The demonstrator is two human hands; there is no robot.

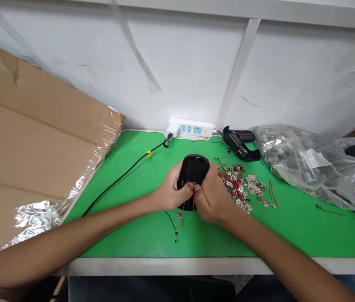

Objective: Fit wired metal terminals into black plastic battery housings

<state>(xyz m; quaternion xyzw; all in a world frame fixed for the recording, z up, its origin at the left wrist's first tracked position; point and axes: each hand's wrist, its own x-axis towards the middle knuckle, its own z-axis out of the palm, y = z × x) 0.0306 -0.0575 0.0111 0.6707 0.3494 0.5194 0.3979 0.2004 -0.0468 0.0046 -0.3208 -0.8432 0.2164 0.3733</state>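
Observation:
A black plastic housing (193,167) with a rounded top is held upright between both hands over the green table. My left hand (174,186) is closed around its left side, thumb pressed on the lower front. From the right, my right hand (212,193) grips the same housing, its thumb meeting the left thumb by a small metal contact. A red wire (193,203) hangs below the thumbs. Another small metal contact (180,216) with red and black leads dangles beneath the left hand, ending in a small black part (176,237).
A pile of metal contacts with red wires (237,184) lies right of my hands. Behind it are black plastic housings (242,144). Clear plastic bags (303,167) stand at right. A power strip (196,127) with a black cable (121,174) sits at the back; cardboard (39,134) leans at left.

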